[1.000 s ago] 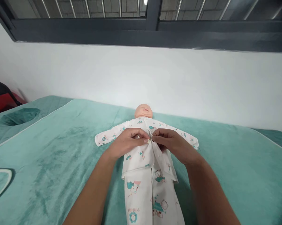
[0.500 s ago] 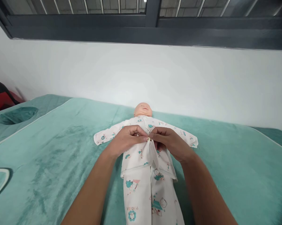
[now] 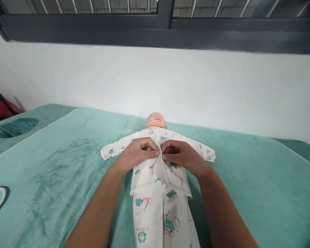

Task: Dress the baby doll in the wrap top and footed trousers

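Grip narrow, left hand (image 3: pixel 140 154) at nine o'clock and right hand (image 3: pixel 184 156) at three pinch the front of the shirt (image 3: pixel 155 174) on the doll (image 3: pixel 155 120), where an uneven tug could slip its edge free or pucker it.

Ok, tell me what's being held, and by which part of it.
The white printed top, by its front opening, about midway down: the left grip and the right grip both pinch it there.
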Motion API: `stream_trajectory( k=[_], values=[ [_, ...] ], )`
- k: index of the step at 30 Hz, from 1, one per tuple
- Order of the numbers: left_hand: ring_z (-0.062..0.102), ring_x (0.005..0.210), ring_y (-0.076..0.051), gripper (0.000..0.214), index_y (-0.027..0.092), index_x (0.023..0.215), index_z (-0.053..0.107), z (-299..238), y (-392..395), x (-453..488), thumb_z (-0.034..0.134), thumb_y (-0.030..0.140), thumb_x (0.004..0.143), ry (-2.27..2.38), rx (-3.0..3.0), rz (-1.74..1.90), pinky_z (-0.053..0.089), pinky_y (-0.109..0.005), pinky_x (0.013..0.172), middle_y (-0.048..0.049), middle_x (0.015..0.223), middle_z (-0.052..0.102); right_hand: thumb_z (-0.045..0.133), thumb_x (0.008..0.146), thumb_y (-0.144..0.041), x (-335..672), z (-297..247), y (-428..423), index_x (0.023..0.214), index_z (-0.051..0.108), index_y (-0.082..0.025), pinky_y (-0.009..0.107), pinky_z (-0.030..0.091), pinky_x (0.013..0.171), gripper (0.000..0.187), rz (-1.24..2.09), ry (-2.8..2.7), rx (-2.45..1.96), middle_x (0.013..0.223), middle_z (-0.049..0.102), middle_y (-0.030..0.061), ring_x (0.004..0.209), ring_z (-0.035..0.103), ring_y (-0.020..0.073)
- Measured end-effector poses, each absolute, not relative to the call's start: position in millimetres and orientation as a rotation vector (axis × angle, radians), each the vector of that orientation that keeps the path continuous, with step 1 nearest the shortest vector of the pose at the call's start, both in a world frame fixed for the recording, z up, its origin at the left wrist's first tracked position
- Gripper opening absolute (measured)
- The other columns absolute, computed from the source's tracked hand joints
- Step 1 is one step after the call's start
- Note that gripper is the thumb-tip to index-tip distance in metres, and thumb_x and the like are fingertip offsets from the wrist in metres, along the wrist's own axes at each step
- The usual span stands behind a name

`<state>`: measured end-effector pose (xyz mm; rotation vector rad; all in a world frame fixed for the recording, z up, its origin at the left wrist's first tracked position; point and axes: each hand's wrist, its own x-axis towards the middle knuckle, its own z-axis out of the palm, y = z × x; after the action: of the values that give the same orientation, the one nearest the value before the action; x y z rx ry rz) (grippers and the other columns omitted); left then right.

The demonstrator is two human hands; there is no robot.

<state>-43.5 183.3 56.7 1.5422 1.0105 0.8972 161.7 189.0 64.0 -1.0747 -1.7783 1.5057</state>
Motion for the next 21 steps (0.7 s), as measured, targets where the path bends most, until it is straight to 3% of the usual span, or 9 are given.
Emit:
stream_trajectory(
  k=[10,15,21],
  values=[
    [0.056,0.070,-0.012,0.018,0.017,0.074,0.065,60.6,179.3,-41.1,0.066,0.035,0.078,1.084,1.591,0.877,0.040,-0.024,0.061,-0.0014,0.078,0.065,0.072,0.074,-0.033,156.3,59.2,188.3,0.088,0.056,-0.021,0.020,0.038,0.048,0.024,1.321,-1.853,-1.136,0.075,0.055,-0.0023,0.062,0.050,0.0095],
    [0.056,0.073,-0.014,0.022,0.017,0.077,0.067,63.0,179.0,-43.2,0.068,0.038,0.076,1.097,1.657,0.857,0.040,-0.025,0.063,-0.0015,0.079,0.065,0.070,0.075,-0.030,152.5,57.7,188.3,0.086,0.055,-0.022,0.021,0.038,0.053,0.020,1.167,-1.916,-1.122,0.072,0.054,-0.0040,0.063,0.048,0.0088],
    [0.051,0.069,-0.011,0.009,0.020,0.078,0.065,62.0,177.3,-41.3,0.061,0.028,0.077,1.189,1.733,0.835,0.035,-0.022,0.058,0.0021,0.074,0.060,0.069,0.074,-0.027,151.6,60.4,187.7,0.086,0.055,-0.022,0.021,0.037,0.055,0.019,1.111,-1.977,-1.138,0.071,0.053,-0.0046,0.064,0.047,0.0090]
  ],
)
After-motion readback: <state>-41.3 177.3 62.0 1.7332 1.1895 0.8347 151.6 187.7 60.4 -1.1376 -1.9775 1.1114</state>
